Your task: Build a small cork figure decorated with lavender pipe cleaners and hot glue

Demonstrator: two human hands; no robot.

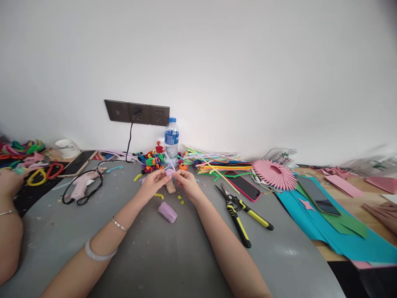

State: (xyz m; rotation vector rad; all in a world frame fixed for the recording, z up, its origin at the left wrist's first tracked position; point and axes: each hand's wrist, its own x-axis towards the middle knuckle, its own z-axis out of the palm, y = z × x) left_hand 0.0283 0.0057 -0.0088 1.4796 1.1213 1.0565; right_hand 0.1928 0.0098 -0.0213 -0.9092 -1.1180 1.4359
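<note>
My left hand point(152, 183) and my right hand point(187, 183) meet over the grey table, fingertips pinched together. Between them is a lilac pipe cleaner point(169, 172), wound into a small coil with a straight end sticking up. Both hands are closed on it. Just below the fingers lies a beige ribbed piece point(170, 187), partly covered by them. Nearer to me rests a lilac bundle of short pipe cleaner lengths point(168, 212). Small yellow curled bits point(180, 200) are scattered close by.
Yellow-and-black pliers-like cutters point(238, 211) and a pink-edged phone point(245, 187) lie right of my hands. Behind are a water bottle point(171, 140) and loose pipe cleaners point(223, 166). A corded pink glue gun point(81, 186) lies left. Other people's hands point(10, 182) are at both sides.
</note>
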